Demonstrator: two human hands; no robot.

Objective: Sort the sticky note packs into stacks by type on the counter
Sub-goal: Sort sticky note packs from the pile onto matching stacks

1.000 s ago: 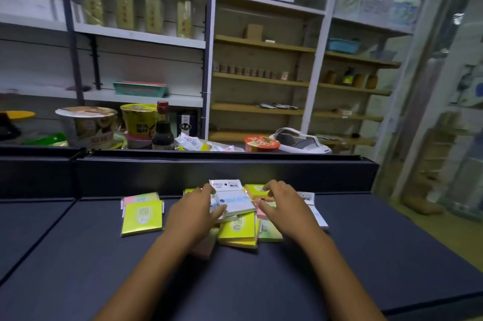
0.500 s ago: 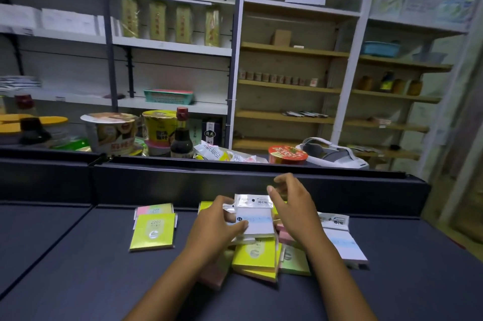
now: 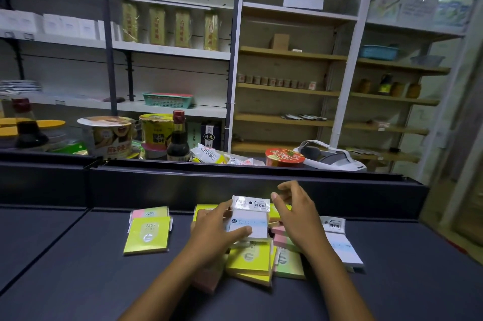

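A jumbled pile of sticky note packs (image 3: 251,260) lies mid-counter: yellow, pink and green ones. My left hand (image 3: 214,231) holds a white pack (image 3: 249,218) above the pile, thumb on its front and fingers behind. My right hand (image 3: 298,213) hovers at the pack's right edge, fingers loosely curled, thumb near its top corner. Another white pack (image 3: 339,244) lies to the right of the pile. To the left a yellow pack marked 2207 (image 3: 147,235) sits in front of a pink and yellow pack marked 2209 (image 3: 150,213).
The dark counter (image 3: 78,276) ends at a raised black ledge (image 3: 183,184). Behind it stand noodle cups (image 3: 107,135), a soy sauce bottle (image 3: 178,137), a red bowl (image 3: 285,157) and a white headset (image 3: 329,156). Shelving fills the background.
My left hand has lifted the white pack off the pile and turned it upright. My right hand rose from the pile to the pack's right edge. The camera has moved closer.
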